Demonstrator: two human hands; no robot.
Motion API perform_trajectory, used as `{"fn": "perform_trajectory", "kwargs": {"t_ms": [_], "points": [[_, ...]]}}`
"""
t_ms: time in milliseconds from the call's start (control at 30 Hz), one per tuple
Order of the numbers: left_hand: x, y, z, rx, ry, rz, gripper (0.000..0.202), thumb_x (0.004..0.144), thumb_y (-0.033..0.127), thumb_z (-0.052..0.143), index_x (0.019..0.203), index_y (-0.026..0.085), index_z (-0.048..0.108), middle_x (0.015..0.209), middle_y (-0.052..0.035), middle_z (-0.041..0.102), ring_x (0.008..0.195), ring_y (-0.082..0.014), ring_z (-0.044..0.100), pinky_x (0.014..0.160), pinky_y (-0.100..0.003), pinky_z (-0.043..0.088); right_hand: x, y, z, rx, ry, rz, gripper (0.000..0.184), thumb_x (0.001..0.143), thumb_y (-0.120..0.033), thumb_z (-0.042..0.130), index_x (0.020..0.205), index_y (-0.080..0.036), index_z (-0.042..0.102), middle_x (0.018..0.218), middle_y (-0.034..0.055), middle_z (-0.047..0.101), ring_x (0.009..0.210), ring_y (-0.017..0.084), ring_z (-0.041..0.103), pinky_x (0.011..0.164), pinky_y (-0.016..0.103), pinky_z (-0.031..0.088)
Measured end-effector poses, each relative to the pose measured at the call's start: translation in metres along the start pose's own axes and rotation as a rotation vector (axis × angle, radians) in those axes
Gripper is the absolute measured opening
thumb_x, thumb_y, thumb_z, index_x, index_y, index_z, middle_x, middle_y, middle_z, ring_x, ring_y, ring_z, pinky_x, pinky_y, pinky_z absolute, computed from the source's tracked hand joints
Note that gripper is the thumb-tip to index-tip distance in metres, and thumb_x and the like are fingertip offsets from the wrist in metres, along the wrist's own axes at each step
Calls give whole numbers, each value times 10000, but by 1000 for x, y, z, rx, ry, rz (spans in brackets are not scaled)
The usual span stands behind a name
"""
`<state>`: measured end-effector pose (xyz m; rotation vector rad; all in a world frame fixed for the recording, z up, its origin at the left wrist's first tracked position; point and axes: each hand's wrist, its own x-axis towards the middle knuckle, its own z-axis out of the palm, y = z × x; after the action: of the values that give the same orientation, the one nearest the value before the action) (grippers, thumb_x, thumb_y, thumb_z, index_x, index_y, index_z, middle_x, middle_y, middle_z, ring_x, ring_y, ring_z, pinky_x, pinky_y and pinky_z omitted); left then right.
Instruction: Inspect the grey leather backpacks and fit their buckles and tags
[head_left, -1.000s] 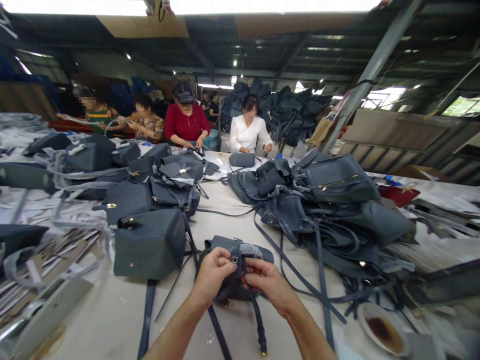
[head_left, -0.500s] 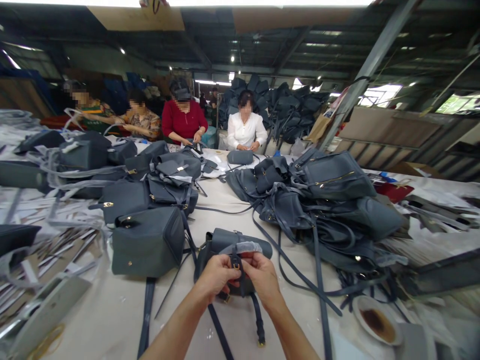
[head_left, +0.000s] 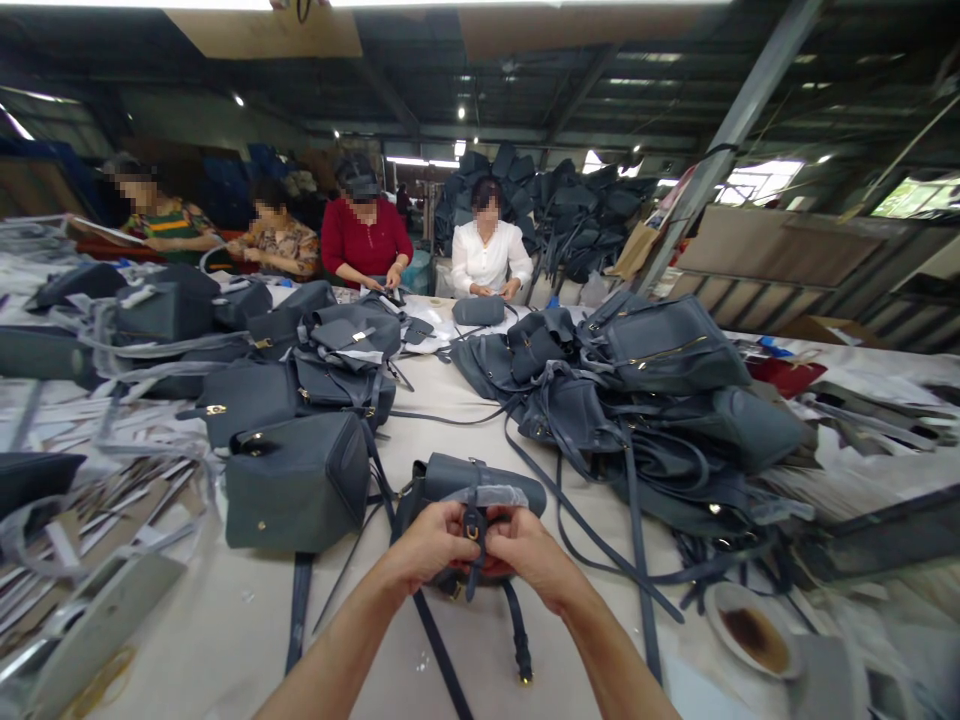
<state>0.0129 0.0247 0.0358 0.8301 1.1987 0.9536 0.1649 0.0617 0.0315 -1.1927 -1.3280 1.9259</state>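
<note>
A dark blue-grey leather backpack lies on the table before me, its flap toward me. Down its middle runs a short strap with a gold buckle. My left hand is closed, thumb and fingers pinching the strap at the buckle from the left. On the other side, my right hand is closed on the bag's front just right of the buckle; its fingertips are partly hidden under the flap. Clear plastic wrap covers the handle above both hands. A buckled strap hangs toward me.
Another backpack stands to the left, with more bags behind it. On the right is a heap of bags with loose straps. A bowl of brown stuff sits front right. Several co-workers sit across the table, one in white.
My right hand has drawn slightly right, away from the buckle, leaving the strap's lower end hanging straight. My left hand stays at the buckle. At far left, a co-worker's arms have moved.
</note>
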Motion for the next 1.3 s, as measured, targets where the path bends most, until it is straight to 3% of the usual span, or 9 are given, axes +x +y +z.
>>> {"fn": "perform_trajectory", "kwargs": {"t_ms": [200,300,567,700,867,967,1067,1167,1300], "points": [[2,3,-4,-16,9,53,223,490,86,633,706,132,604,609,28,603,542,-103,534,523,-213,416,-5,2,3,122,-27,-78,518,577,-125,683,1064,-200,524,616,-105,555,538,85,553,547,208,429],[2,1,-3,-17,4,52,202,500,110,645,694,135,597,592,32,586,526,-106,525,527,-228,425,-9,3,3,181,-48,-125,554,578,-100,700,1095,-209,530,635,-96,568,584,109,591,593,235,454],[-3,12,7,78,-98,143,307,551,100,614,852,141,657,769,-12,661,752,-187,615,673,-262,468,-11,1,-3,456,-184,22,545,528,-58,638,1045,-213,562,774,-31,675,632,106,594,548,198,425],[-3,6,13,281,51,254,146,583,117,593,712,183,609,694,-6,598,785,-221,595,681,-272,448,-8,8,5,433,-37,3,499,517,-73,624,1000,-191,580,753,-22,682,586,104,563,520,201,421],[-3,-8,21,277,250,304,139,603,113,589,635,210,496,701,8,503,822,-205,532,729,-270,396,-8,11,10,373,165,-71,375,533,-58,657,881,-183,589,577,-84,596,497,66,491,470,160,370],[1,-12,19,178,237,253,116,625,157,597,677,201,504,676,20,521,698,-169,541,637,-257,413,-12,7,7,360,126,-97,343,591,-175,758,905,-168,621,735,-15,689,605,98,589,564,202,461],[5,-12,15,41,182,165,173,609,204,620,753,180,528,654,27,553,539,-125,522,524,-244,414,-15,7,5,285,86,-106,386,604,-277,812,931,-156,644,867,45,734,648,117,636,554,202,447],[4,-10,15,-77,161,96,253,603,251,666,807,163,546,662,20,574,483,-96,515,495,-232,419,-14,12,6,258,126,-127,405,599,-341,827,906,-160,635,743,26,727,593,131,641,515,206,419],[-4,-10,21,-197,136,58,323,602,254,695,869,155,541,746,-16,604,552,-105,568,586,-259,488,-7,18,7,273,171,-205,403,595,-381,823,867,-175,608,638,-18,672,530,128,608,492,215,428]]}}
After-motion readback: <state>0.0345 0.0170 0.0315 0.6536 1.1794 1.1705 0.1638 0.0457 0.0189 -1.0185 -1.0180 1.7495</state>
